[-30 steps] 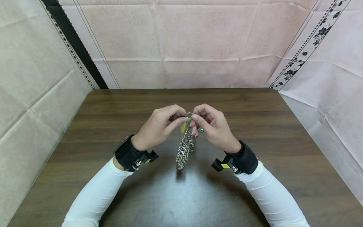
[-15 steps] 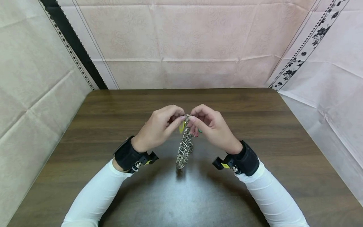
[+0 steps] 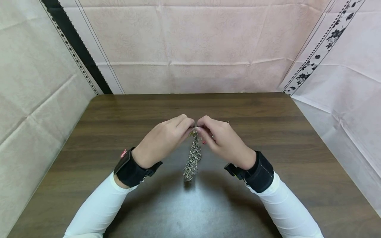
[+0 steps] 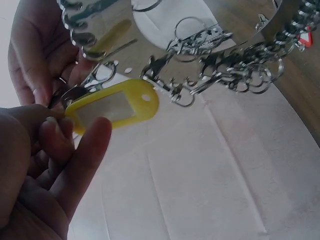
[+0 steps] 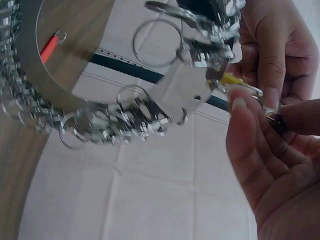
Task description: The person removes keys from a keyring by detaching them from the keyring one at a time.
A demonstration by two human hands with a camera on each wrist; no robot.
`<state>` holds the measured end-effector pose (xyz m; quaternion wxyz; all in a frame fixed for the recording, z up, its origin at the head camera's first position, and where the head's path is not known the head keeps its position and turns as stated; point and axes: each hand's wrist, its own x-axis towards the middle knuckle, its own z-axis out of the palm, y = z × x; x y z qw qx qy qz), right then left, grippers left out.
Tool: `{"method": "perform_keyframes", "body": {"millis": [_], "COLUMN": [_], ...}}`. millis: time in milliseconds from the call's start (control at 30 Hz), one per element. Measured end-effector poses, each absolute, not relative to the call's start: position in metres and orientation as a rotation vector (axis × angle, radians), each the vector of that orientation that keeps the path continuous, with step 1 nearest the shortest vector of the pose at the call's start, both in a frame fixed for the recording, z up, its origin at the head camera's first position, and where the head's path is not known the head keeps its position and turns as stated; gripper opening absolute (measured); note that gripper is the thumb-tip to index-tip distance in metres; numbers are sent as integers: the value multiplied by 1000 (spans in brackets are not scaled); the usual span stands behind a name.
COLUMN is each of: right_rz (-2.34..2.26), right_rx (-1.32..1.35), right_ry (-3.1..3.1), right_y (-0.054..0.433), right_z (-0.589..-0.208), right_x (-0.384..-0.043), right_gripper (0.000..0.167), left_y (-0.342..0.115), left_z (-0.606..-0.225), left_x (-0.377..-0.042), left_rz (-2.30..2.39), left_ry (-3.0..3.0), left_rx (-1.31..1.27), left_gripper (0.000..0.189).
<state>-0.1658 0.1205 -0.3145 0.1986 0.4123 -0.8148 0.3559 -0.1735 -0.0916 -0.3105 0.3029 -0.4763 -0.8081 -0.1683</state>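
Note:
In the head view both hands meet above the table's middle. My left hand (image 3: 168, 137) and right hand (image 3: 227, 140) pinch a small metal key ring at their fingertips, which largely hide it. Below them hangs a hoop of silver snap hooks and split rings (image 3: 192, 158), nearly touching the tabletop. A yellow key tag (image 4: 115, 105) lies by the left fingertips in the left wrist view. The hoop carries a flat metal plate (image 5: 182, 87), seen in the right wrist view. A red key tag (image 5: 50, 49) shows through the hoop.
The brown wooden table (image 3: 190, 211) lies under both arms. Pale cloth walls (image 3: 190, 46) stand behind it and on both sides. Black wrist straps (image 3: 132, 168) with cameras sit on both forearms.
Both hands have come a little nearer the body and turned so their backs show more. The ring and yellow tag, visible between the fingers earlier, are now mostly covered in the head view.

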Motion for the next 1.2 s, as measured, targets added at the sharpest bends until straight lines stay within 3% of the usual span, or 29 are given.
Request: {"method": "perform_keyframes", "body": {"millis": [233, 700, 1200], "right_rz": [921, 1258, 1622], "right_rx": [1135, 1067, 976], "right_ry": [-2311, -2273, -2170], "right_y": [121, 118, 114], "right_z": [-316, -320, -325], "right_x": [-165, -169, -169], "right_gripper": [5, 5, 4], "left_y": [-93, -96, -93], "left_z": [-312, -315, -317], "left_x": [-175, -189, -194], "left_rz": [-466, -871, -1013], "left_ry": [-2157, -2203, -2225], "left_rx": [-1281, -1278, -1260], "left_gripper": [13, 6, 4]}}
